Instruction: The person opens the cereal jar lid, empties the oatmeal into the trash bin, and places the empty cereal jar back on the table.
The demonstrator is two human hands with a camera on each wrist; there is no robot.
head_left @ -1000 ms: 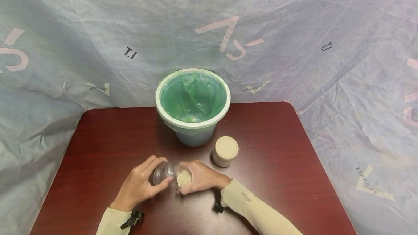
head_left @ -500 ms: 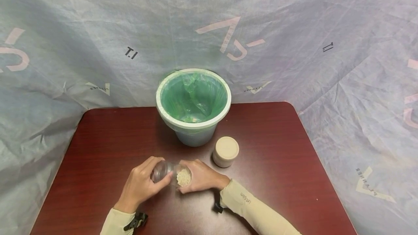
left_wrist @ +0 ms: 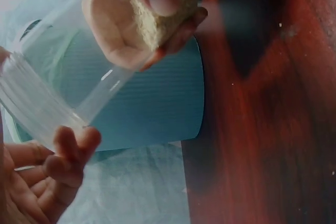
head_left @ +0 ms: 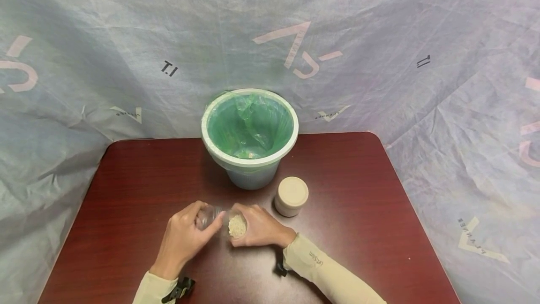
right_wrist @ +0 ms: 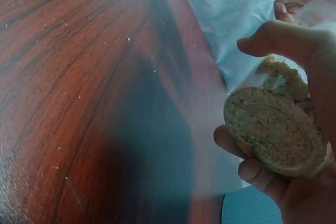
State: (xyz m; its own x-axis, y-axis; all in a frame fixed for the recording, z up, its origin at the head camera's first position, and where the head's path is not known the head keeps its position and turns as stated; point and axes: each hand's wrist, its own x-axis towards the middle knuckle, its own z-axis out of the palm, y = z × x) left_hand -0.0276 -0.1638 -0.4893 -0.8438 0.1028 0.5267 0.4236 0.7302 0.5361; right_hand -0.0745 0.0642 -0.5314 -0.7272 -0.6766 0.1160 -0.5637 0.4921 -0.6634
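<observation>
My right hand (head_left: pixel 263 226) grips the base end of a clear plastic jar (head_left: pixel 237 227) that lies tilted on its side above the table. Pale, flaky crumbs fill its base end, seen through the bottom in the right wrist view, where thumb and fingers wrap the jar (right_wrist: pixel 273 129). At the jar's other end, my left hand (head_left: pixel 181 238) curls its fingers and thumb round a clear ribbed lid (head_left: pixel 206 218). The left wrist view shows this lid (left_wrist: pixel 31 93) at the jar's end, with the jar's middle see-through. Part of the lid is hidden behind the left thumb.
A bin (head_left: pixel 253 177) lined with a green bag (head_left: pixel 223 135) stands at the back of the dark red table (head_left: pixel 358 229). A cream lidded container (head_left: pixel 292 193) stands just right of it, near my right hand. Printed grey sheeting (head_left: pixel 358 36) hangs behind and beside the table.
My left hand has turned round the lid, its wrist shifting slightly right and its thumb now covering more of the lid. The right hand and jar have barely moved.
</observation>
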